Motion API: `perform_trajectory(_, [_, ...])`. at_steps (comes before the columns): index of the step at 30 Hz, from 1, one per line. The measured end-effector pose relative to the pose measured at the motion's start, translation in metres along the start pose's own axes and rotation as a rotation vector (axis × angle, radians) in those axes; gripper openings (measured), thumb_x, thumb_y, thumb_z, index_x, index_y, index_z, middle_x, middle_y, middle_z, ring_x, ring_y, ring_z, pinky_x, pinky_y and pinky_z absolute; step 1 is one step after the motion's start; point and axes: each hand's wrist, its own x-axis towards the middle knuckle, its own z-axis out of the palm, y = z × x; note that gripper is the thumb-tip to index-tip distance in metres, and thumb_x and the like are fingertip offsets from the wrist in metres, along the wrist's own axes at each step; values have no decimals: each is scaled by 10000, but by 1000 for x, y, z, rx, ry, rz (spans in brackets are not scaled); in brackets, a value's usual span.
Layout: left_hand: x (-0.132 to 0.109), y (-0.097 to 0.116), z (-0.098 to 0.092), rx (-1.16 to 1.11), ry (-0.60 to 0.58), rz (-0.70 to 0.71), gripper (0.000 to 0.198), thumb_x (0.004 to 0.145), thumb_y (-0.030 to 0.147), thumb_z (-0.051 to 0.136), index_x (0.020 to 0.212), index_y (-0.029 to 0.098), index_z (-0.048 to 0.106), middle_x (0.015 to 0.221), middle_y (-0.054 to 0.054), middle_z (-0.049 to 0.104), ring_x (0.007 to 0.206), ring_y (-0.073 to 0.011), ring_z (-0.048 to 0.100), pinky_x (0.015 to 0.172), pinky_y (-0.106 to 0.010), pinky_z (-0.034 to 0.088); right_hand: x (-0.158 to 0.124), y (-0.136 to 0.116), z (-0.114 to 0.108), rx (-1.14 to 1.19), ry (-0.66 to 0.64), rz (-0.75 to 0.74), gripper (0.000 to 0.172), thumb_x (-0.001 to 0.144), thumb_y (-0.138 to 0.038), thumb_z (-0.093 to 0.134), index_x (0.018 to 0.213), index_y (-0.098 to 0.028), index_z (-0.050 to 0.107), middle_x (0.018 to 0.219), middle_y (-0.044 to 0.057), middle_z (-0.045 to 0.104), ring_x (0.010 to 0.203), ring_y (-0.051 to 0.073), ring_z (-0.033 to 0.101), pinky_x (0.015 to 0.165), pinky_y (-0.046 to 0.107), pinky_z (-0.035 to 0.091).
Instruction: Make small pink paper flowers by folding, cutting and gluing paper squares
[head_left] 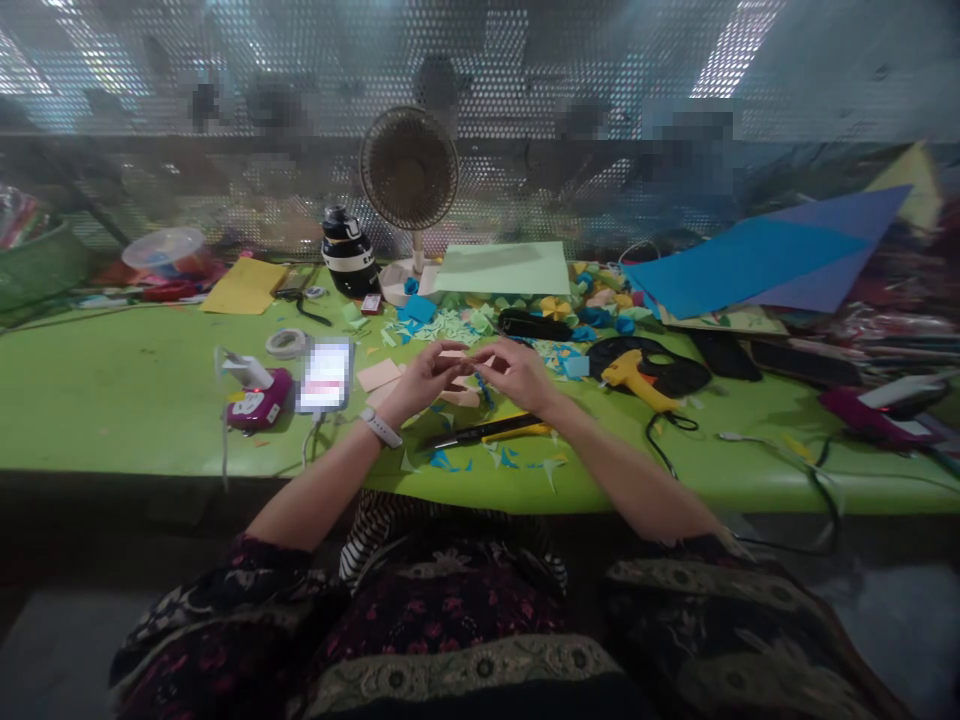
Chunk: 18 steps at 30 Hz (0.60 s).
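Observation:
My left hand (429,378) and my right hand (517,372) meet fingertip to fingertip over the green table (150,400). The fingers of both are pinched together around something small that looks like pale pink paper, mostly hidden by the fingers. Pink paper pieces (380,376) lie beside and under my left hand. Just below the hands is a black cutter (480,433) with a yellow tool (517,428) along it. Blue and green paper scraps (442,461) are scattered near the table's front edge.
A phone (325,378), tape roll (286,343) and purple power socket (259,402) lie at left. Behind stand a bottle (351,255) and fan (409,170). A yellow glue gun (639,380) with its cord is at right, below large blue sheets (750,270).

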Motion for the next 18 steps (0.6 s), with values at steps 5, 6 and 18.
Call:
perform_trajectory(5, [-3, 3, 0, -78, -82, -16, 556, 790, 384, 811, 1254, 199, 567, 1174, -127, 732, 1100, -259, 699, 938, -434, 578, 0, 7, 3, -34, 26, -144, 205, 961, -359, 595, 966, -230, 754, 904, 64, 704, 767, 187, 619, 721, 320, 495])
perform_trajectory(6, [-4, 5, 0, -111, -94, -28, 577, 790, 370, 810, 1284, 204, 562, 1183, -121, 729, 1113, -256, 694, 976, -445, 561, -1, 8, 3, -54, 47, -204, 198, 970, -334, 586, 981, -235, 757, 920, 67, 711, 804, 191, 634, 730, 317, 502])
perform_trajectory(18, [-2, 11, -1, -71, 89, -121, 483, 775, 448, 790, 1125, 152, 637, 983, -79, 745, 936, -223, 745, 782, -340, 607, -4, 9, -2, -464, 71, -558, 234, 994, -214, 525, 1070, -235, 745, 981, 77, 736, 897, 192, 677, 721, 295, 519])
